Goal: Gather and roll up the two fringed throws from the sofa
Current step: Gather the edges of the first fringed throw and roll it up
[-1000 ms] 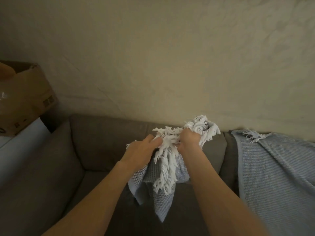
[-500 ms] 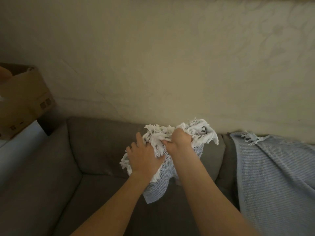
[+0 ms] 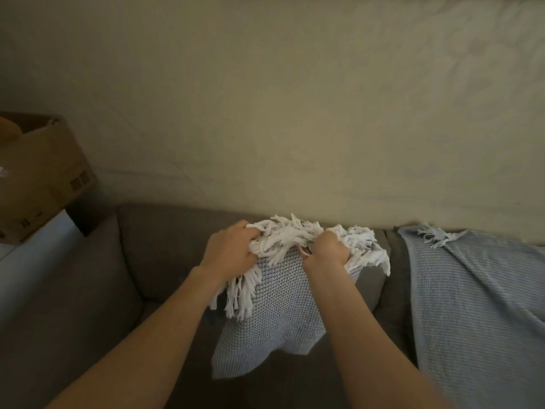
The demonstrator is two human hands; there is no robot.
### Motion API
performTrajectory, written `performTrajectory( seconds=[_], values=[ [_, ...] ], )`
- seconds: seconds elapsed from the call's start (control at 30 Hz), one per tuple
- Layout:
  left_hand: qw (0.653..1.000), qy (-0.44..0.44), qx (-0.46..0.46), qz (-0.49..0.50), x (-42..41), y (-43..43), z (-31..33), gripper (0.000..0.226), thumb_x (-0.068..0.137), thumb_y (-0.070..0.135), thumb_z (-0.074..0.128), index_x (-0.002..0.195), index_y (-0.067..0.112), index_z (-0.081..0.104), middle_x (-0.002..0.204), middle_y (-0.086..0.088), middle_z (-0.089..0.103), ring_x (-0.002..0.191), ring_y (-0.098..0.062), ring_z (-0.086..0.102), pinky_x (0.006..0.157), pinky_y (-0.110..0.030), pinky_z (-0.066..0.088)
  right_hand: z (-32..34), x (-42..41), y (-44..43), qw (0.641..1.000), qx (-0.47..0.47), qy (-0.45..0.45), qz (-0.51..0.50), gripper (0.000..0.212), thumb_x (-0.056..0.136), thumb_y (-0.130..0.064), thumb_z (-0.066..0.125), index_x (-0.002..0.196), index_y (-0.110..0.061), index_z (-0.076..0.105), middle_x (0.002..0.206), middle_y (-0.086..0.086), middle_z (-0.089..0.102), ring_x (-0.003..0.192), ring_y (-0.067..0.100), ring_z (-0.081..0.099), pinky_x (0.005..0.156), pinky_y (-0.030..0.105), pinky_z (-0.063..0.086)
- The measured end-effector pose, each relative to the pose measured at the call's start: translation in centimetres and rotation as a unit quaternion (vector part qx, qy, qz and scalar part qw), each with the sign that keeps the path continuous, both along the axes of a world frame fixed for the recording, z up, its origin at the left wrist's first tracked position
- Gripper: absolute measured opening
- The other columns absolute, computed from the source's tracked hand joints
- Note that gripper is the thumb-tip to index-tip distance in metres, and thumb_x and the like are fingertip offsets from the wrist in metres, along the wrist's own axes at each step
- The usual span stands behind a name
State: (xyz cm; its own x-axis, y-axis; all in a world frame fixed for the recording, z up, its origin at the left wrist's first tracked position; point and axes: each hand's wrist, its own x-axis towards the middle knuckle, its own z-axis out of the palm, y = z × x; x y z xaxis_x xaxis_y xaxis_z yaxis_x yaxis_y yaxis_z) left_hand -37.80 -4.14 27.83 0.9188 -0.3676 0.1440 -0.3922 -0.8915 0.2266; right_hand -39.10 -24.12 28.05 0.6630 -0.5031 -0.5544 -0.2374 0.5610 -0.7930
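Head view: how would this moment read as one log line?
left hand: grips fringe | right hand: grips fringe | held throw: bunched, hanging over sofa | second throw: draped on sofa

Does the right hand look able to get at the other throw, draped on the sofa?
Probably, once it lets go: the right hand grips the bunched throw with the left hand, but the draped throw lies close on its right, nothing between.
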Motion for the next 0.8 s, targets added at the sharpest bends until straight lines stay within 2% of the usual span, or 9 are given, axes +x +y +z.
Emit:
performTrajectory(
  seconds=[0.07, 0.2, 0.27, 0.33, 0.43, 0.53, 0.63, 0.73, 0.8],
  values=[
    [0.997, 0.051, 0.026, -0.052, 0.6, 0.3, 0.9, 0.020, 0.090, 0.028, 0.066, 0.109, 0.032, 0.071, 0.103, 0.007, 0.059, 0.093, -0.020, 0.064, 0.075, -0.037, 0.055, 0.0, -0.4, 0.3, 0.999, -0.031, 0.028, -0.029, 0.022, 0.100, -0.013, 0.051, 0.121, -0.006, 0.054, 0.088, 0.006, 0.056, 0.076, 0.024, 0.059, 0.083, 0.044, 0.058],
    [0.982, 0.114, 0.115, -0.097, 0.8, 0.6, 1.4, 0.013, 0.086, 0.021, 0.072, 0.096, 0.030, 0.069, 0.094, 0.008, 0.063, 0.086, -0.018, 0.066, 0.073, -0.041, 0.060, -0.9, -1.0, 0.9, 0.985, -0.136, 0.024, -0.107, 0.017, 0.087, -0.019, 0.055, 0.093, -0.003, 0.055, 0.083, 0.010, 0.063, 0.072, 0.024, 0.061, 0.069, 0.041, 0.057],
    [0.982, 0.118, 0.117, -0.091, 0.6, 0.5, 1.3, 0.016, 0.084, 0.017, 0.070, 0.095, 0.029, 0.067, 0.093, 0.007, 0.068, 0.084, -0.020, 0.068, 0.069, -0.039, 0.059, -1.4, -1.2, 0.8, 0.961, -0.252, -0.002, -0.111, 0.039, 0.081, -0.028, 0.056, 0.102, 0.004, 0.062, 0.083, 0.012, 0.066, 0.075, 0.029, 0.065, 0.075, 0.048, 0.062],
    [0.984, 0.116, 0.104, -0.090, 0.3, 0.3, 1.5, 0.015, 0.085, 0.016, 0.065, 0.096, 0.028, 0.067, 0.093, 0.006, 0.069, 0.086, -0.022, 0.069, 0.066, -0.034, 0.050, -1.1, -1.9, 0.6, 0.942, -0.316, -0.025, -0.112, 0.051, 0.089, -0.025, 0.061, 0.130, 0.004, 0.051, 0.082, 0.003, 0.059, 0.073, 0.026, 0.062, 0.067, 0.040, 0.059],
    [0.985, 0.107, 0.091, -0.098, 0.3, -0.3, 1.9, 0.018, 0.090, 0.018, 0.063, 0.101, 0.030, 0.070, 0.093, 0.008, 0.067, 0.088, -0.023, 0.068, 0.067, -0.033, 0.044, -0.5, -3.2, -0.1, 0.909, -0.398, -0.055, -0.109, 0.065, 0.094, -0.017, 0.062, 0.147, -0.022, 0.025, 0.074, -0.005, 0.053, 0.064, 0.018, 0.059, 0.051, 0.029, 0.041],
    [0.985, 0.081, 0.119, -0.098, 0.6, -0.8, 1.9, 0.018, 0.091, 0.017, 0.064, 0.101, 0.031, 0.071, 0.094, 0.006, 0.070, 0.087, -0.024, 0.068, 0.067, -0.035, 0.047, -1.4, -3.1, -1.3, 0.837, -0.546, -0.035, -0.001, 0.065, 0.095, -0.021, 0.053, 0.152, -0.037, 0.026, 0.062, 0.000, 0.059, 0.055, 0.019, 0.056, 0.052, 0.032, 0.045],
    [0.981, 0.079, 0.152, -0.091, 1.0, -1.2, 2.1, 0.022, 0.083, 0.005, 0.063, 0.077, 0.026, 0.062, 0.082, 0.003, 0.064, 0.077, -0.024, 0.064, 0.063, -0.034, 0.044, -1.5, -2.0, -3.4, 0.777, -0.605, 0.056, 0.162, 0.018, 0.098, -0.026, 0.048, 0.102, -0.018, 0.062, 0.072, 0.004, 0.061, 0.067, 0.028, 0.059, 0.065, 0.039, 0.055],
    [0.976, 0.089, 0.177, -0.095, 1.1, -1.7, 2.4, 0.032, 0.081, 0.000, 0.064, 0.064, 0.021, 0.047, 0.074, -0.001, 0.058, 0.068, -0.024, 0.058, 0.060, -0.034, 0.041, -1.6, -1.2, -5.1, 0.740, -0.602, 0.099, 0.284, 0.036, 0.101, -0.032, 0.045, 0.075, -0.009, 0.054, 0.089, 0.013, 0.066, 0.078, 0.030, 0.061, 0.069, 0.035, 0.049],
    [0.973, 0.089, 0.190, -0.092, 1.2, -1.7, 2.5, 0.035, 0.085, 0.001, 0.066, 0.065, 0.017, 0.043, 0.072, -0.003, 0.052, 0.062, -0.022, 0.051, 0.059, -0.034, 0.039, -1.4, -1.2, -5.8, 0.690, -0.612, 0.085, 0.376, 0.034, 0.101, -0.015, 0.044, 0.068, -0.007, 0.044, 0.087, 0.012, 0.066, 0.082, 0.030, 0.061, 0.065, 0.030, 0.047]
  ],
)
